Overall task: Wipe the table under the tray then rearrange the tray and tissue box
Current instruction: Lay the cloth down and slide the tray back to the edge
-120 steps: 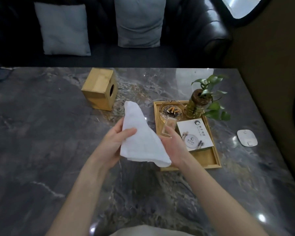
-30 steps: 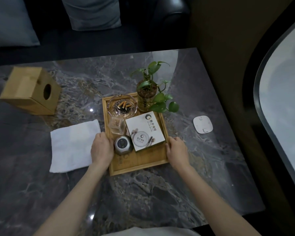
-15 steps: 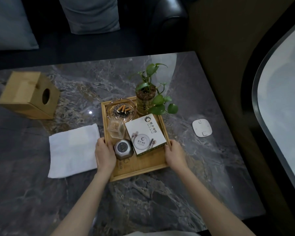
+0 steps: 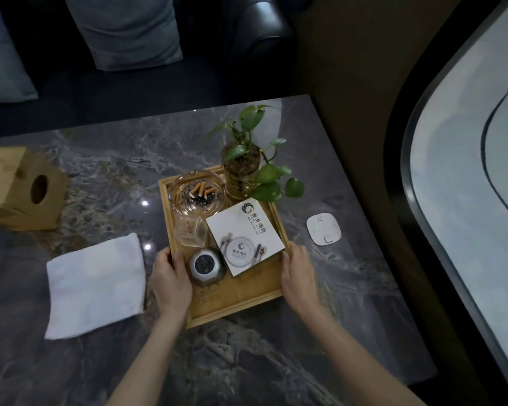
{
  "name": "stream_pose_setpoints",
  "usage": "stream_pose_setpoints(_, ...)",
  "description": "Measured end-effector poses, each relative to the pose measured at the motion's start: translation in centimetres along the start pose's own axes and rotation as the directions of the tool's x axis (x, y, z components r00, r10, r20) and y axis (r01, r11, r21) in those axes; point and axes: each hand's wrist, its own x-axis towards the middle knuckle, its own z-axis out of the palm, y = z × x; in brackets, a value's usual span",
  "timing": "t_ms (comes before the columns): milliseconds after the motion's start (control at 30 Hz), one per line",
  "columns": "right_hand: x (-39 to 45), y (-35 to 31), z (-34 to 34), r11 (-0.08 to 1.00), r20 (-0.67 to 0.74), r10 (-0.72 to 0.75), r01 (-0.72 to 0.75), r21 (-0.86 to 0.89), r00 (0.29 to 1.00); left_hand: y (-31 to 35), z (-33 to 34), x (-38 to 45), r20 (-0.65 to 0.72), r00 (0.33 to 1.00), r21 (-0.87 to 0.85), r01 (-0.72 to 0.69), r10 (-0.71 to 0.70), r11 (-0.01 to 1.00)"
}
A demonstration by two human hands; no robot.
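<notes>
A wooden tray sits on the dark marble table. It carries a glass ashtray, a potted plant, a small clear glass, a grey round gadget and a white card. My left hand grips the tray's left rim. My right hand grips its right rim. A folded white cloth lies flat on the table left of the tray. The wooden tissue box stands at the far left, its round hole facing right.
A white flat square device lies on the table right of the tray. A dark sofa with grey cushions runs behind the table. The table's right edge is close to the tray, with a brown wall beyond.
Four seconds ago both hands held the white cloth; it now lies on the table. Over the last second both hands have stayed on the tray's sides, with little visible tray movement.
</notes>
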Motion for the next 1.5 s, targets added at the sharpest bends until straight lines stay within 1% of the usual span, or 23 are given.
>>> stream_pose_setpoints(300,3.6,3.3,-5.4,1.0,-0.099,0.01,-0.011,-0.018,0.995,5.0,5.6,-0.7,0.014,0.998,-0.059,-0.065,0.066,0.996)
stream_pose_setpoints(500,5.2,6.6,-8.6,0.998,-0.135,0.023,-0.03,-0.047,0.991,7.1,9.9,-1.9,0.053,0.998,-0.088,-0.039,0.044,0.995)
stream_pose_setpoints(733,6.0,10.0,-10.3,0.997,-0.125,0.075,-0.078,-0.018,0.989,8.7,13.6,-3.5,0.079,0.997,-0.082,-0.017,0.023,0.996)
stream_pose_setpoints(1067,6.7,12.0,-10.2,0.99,-0.112,0.138,-0.138,0.01,0.984,9.1,15.6,-4.1,0.089,0.996,0.006,0.018,-0.019,1.0)
stream_pose_setpoints(1267,7.1,12.1,-10.2,0.99,-0.081,0.141,-0.138,0.041,0.987,9.2,15.8,-4.0,0.083,0.996,0.029,0.036,-0.038,0.999)
stream_pose_setpoints(1367,7.1,12.1,-10.3,0.99,-0.089,0.132,-0.127,0.057,0.987,9.5,15.6,-4.0,0.078,0.997,0.048,0.018,-0.022,0.999)
stream_pose_setpoints(1433,7.0,11.9,-10.3,0.991,-0.099,0.125,-0.118,0.069,0.987,9.7,15.2,-3.9,0.088,0.996,0.094,-0.006,-0.002,0.996)
stream_pose_setpoints(1500,6.8,11.8,-10.4,0.99,-0.096,0.124,-0.116,0.085,0.988,9.9,14.7,-3.5,0.116,0.993,0.22,-0.059,0.034,0.974)
